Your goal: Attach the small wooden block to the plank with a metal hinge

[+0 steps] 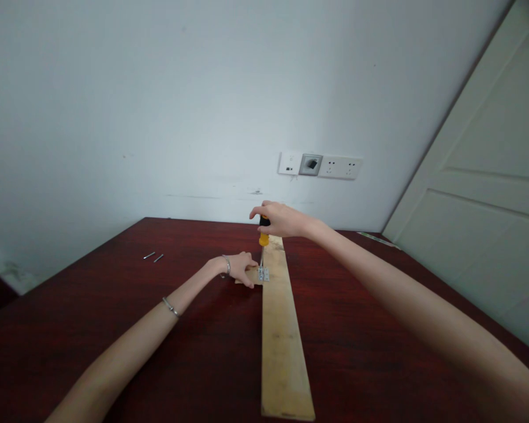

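My right hand (278, 220) is closed around the black-and-yellow handle of a screwdriver (264, 239). The screwdriver stands upright, its shaft pointing down at a small silver hinge (263, 274). The hinge lies across the joint between a long pale wooden board (282, 341) and a short wooden piece (256, 276) to its left. My left hand (242, 268) grips the short piece, thumb and fingers pressed on it close to the hinge. Part of the short piece is hidden under that hand. Whether the tip sits in a screw is too small to tell.
Two thin metal pieces (154, 257) lie on the dark red table (194, 352) to the left. Behind the table is a white wall with sockets (340, 167) and a black plug (312, 164). A pale panelled door (480, 182) stands at the right.
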`<state>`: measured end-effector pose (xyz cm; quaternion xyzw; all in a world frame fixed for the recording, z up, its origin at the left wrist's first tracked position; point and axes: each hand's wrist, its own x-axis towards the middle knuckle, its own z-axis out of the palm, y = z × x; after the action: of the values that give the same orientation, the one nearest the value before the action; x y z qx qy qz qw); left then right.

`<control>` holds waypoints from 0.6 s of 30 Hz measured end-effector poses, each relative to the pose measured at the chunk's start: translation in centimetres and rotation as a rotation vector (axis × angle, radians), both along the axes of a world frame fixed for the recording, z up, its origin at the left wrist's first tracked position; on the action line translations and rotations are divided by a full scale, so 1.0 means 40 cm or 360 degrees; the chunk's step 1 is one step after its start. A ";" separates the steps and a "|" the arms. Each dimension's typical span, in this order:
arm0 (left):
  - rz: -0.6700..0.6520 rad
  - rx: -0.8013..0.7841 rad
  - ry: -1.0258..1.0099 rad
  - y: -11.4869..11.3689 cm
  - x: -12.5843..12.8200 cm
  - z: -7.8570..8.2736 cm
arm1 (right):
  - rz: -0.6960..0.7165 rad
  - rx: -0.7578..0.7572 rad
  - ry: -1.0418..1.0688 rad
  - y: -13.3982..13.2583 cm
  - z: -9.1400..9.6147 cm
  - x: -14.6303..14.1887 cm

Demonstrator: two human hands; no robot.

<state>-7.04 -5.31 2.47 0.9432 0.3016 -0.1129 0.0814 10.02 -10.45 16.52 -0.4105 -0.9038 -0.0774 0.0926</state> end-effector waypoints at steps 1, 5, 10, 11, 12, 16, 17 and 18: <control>0.0001 -0.0001 -0.0002 0.001 0.000 0.000 | -0.0005 -0.0001 0.0016 -0.002 -0.002 0.002; 0.0007 -0.0032 -0.0020 0.007 -0.004 -0.005 | -0.0092 0.0057 0.0074 -0.014 -0.010 0.002; -0.0003 -0.0049 -0.0083 0.007 -0.009 -0.006 | -0.0107 0.0162 0.0163 -0.023 -0.035 -0.001; -0.0003 -0.0047 -0.0088 0.006 -0.010 -0.006 | -0.0108 0.0189 0.0189 -0.025 -0.040 -0.001; -0.0002 -0.0046 -0.0091 0.005 -0.010 -0.005 | -0.0111 0.0215 0.0215 -0.027 -0.045 0.000; -0.0016 -0.0065 -0.0104 0.004 -0.010 -0.004 | -0.0150 0.0297 0.0261 -0.035 -0.055 -0.001; -0.0018 -0.0066 -0.0107 0.004 -0.010 -0.004 | -0.0179 0.0315 0.0245 -0.036 -0.055 -0.001; -0.0020 -0.0065 -0.0111 0.005 -0.010 -0.005 | -0.0219 0.0331 0.0214 -0.037 -0.053 -0.002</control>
<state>-7.43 -5.12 2.28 0.9466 0.2904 -0.0865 0.1105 9.95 -11.93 14.39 -0.4639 -0.8524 -0.1492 0.1894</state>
